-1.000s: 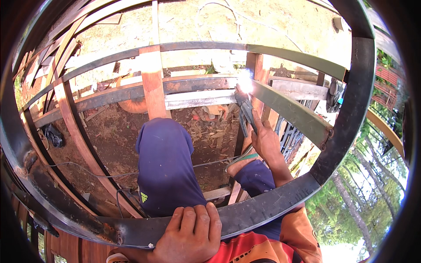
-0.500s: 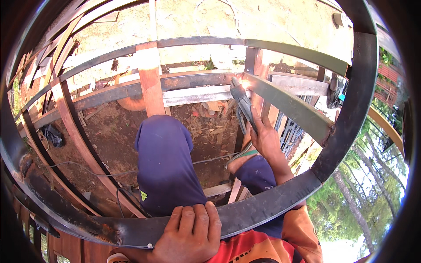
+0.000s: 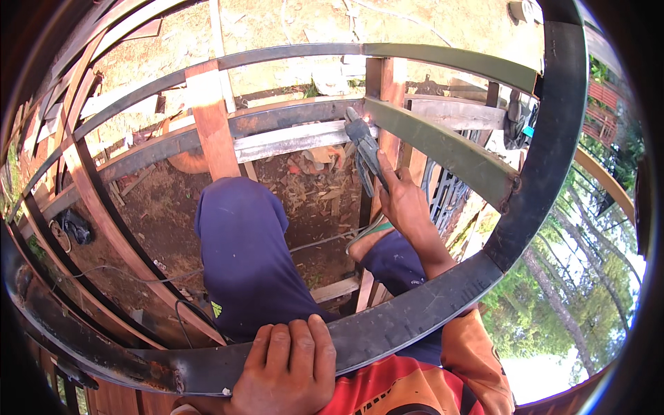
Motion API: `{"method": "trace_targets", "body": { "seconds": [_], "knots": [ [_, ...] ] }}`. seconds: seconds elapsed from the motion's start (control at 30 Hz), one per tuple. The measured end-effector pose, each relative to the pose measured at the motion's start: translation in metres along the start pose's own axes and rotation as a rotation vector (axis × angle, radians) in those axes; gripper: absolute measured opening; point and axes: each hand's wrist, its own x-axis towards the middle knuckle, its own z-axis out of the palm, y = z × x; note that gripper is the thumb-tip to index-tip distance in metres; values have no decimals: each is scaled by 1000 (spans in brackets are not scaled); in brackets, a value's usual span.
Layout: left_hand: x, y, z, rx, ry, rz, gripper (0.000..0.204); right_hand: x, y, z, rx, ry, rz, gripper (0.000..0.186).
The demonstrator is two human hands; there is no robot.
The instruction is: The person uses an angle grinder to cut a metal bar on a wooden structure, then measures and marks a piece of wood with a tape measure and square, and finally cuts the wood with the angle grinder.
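Note:
My left hand (image 3: 287, 366) is closed over the near dark steel bar (image 3: 408, 319) of a frame, fingers curled across its upper face. In my right hand (image 3: 408, 204) is a grey welding electrode holder (image 3: 366, 144), reaching away from me through the frame. Its head is beside the joint where a dark crossbar (image 3: 297, 116) meets an olive-green steel bar (image 3: 443, 151). A small glow shows at that joint; the electrode itself is too small to make out. A reddish wooden post (image 3: 391, 90) stands behind the joint.
My blue-trousered knee (image 3: 242, 228) is inside the frame. Reddish wooden slats (image 3: 104, 194) cross at the left, and a wooden board (image 3: 211, 124) stands beyond my knee. A thin cable (image 3: 311, 243) runs across below. Dirt and wood scraps cover the ground; trees (image 3: 553, 290) show at right.
The bright arc and sparks at the joint have faded to a small glow. The whole view has shifted, so things appear slightly further left. Both hands keep their grips.

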Motion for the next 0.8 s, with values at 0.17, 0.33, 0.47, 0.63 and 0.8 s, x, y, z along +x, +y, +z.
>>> {"method": "trace_targets", "body": {
  "seconds": [0.17,0.33,0.47,0.63,0.8],
  "knots": [
    [-1,1,-1,4,6,4,32,1,1,-5,-9,4,20,81],
    [-1,1,0,9,16,-1,33,4,-2,-7,-18,-14,22,81],
    [-5,1,2,12,19,4,34,1,8,2,-5,2,-12,81],
    [-8,2,4,23,20,-2,34,0,11,6,7,4,-25,79],
    [-7,2,4,33,17,0,35,-1,10,5,47,19,25,85]
  ]
}}
